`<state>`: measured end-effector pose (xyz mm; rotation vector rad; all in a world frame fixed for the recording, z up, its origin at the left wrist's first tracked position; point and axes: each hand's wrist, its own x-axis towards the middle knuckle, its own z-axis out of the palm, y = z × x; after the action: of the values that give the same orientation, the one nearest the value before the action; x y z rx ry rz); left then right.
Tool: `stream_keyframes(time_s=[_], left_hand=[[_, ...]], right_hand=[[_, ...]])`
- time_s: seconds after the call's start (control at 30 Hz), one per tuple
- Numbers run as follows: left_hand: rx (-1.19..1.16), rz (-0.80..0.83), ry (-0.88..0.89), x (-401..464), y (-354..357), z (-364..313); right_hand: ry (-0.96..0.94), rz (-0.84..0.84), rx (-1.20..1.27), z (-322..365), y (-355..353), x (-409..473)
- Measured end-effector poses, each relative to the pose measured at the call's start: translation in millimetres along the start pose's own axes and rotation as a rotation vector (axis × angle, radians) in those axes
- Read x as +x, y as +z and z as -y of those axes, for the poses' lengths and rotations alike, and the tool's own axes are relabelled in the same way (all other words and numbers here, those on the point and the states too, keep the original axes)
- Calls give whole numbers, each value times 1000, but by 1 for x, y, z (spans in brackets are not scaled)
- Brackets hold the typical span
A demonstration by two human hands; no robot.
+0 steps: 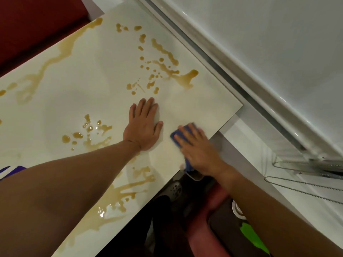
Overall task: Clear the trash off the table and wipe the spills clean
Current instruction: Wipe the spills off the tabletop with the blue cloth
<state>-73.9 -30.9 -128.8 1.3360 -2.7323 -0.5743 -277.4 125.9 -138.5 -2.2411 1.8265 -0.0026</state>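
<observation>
Basically right hand [199,147] presses flat on blue cloth [177,135] at table [78,75] edge, 4 o'clock; left hand [143,125] flat, fingers spread, holds nothing. Cloth seems soft, light, best pressed from above. Brown spills [165,51] at 12 and 7 o'clock.

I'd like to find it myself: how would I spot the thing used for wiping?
Start at the glossy white table, streaked with brown spills. Near its right-hand edge two hands lie flat; under the right hand is a small blue cloth. It is the only blue thing on the tabletop.
</observation>
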Motion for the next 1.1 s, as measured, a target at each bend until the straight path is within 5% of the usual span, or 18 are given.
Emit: stream_keyframes(time_s=[0.13,0.4,0.63,0.9,1.1], left_hand=[[-7,5,-8,0,0,0],[-19,8,-5,-1,0,1],[-13,14,-7,-1,1,2],[-13,4,-13,-1,1,0],[-18,-2,-17,-1,1,1]], right_hand=[[279,-64,72,12,-5,13],[-161,42,60,94,14,-35],[213,36,73,25,-6,-10],[-39,49,119,101,15,-39],[343,45,58,1,-10,25]])
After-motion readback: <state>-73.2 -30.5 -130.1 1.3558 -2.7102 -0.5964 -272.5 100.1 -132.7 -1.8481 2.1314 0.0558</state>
